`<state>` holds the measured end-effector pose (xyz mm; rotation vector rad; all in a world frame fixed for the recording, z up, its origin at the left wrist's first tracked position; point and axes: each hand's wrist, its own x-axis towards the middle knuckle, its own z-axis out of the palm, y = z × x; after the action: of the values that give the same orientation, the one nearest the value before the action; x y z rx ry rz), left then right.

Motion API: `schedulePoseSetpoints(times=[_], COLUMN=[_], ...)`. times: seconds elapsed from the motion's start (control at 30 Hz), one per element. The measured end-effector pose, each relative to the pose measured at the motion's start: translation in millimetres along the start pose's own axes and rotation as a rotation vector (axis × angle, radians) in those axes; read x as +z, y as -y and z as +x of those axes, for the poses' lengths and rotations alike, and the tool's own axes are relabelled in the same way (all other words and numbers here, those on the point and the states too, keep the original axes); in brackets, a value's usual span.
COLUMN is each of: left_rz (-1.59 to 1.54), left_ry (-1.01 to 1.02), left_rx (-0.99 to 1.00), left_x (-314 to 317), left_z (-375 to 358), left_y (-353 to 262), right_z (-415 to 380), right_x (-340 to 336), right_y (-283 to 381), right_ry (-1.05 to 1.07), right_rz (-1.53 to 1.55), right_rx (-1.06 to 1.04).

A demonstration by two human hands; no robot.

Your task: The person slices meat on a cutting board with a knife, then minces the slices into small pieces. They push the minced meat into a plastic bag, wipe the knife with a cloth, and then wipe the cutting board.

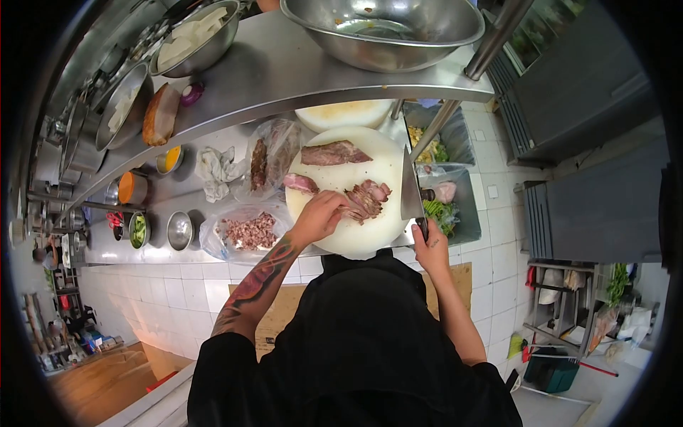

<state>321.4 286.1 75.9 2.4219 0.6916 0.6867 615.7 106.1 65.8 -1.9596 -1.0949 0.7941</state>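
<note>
On a round white cutting board point(334, 235) lies a fanned pile of sliced meat point(368, 201). My left hand point(321, 215) reaches in from the left, its fingers drawn together on the near edge of those slices. The handle of a broad cleaver point(410, 188) is in my right hand point(431, 247), closed around it at the board's right side. The blade points away from me, beside the board and apart from the slices. A long uncut piece of meat point(334, 152) rests at the far side of the board. A smaller pink piece point(301, 183) sits at its left edge.
A plastic bag of diced meat point(249, 231) and a steel bowl point(180, 230) stand left of the board. An overhead steel shelf point(284, 64) carries large bowls point(384, 53). Bins with food scraps point(448, 206) are at the right. A crumpled cloth point(215, 171) lies farther back.
</note>
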Motion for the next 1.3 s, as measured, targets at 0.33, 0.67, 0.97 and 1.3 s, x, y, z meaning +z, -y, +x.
schedulePoseSetpoints(times=[0.33,0.67,0.97,1.3], left_rz=[-0.103,0.066,-0.004,-0.013], left_ry=[0.136,-0.118,-0.056,0.119], left_rx=[-0.716,-0.026,-0.055,0.001], left_x=[-63,6,25,14], left_z=[-53,24,38,36], left_y=[20,-20,-13,-8], right_z=[1,4,2,3], right_x=[0,-7,-12,-11], right_y=[6,19,28,24], right_ry=[0.014,0.040,0.051,0.058], right_rz=[0.011,-0.081,-0.164,-0.142], right_rx=[0.044,-0.003,-0.043,-0.041])
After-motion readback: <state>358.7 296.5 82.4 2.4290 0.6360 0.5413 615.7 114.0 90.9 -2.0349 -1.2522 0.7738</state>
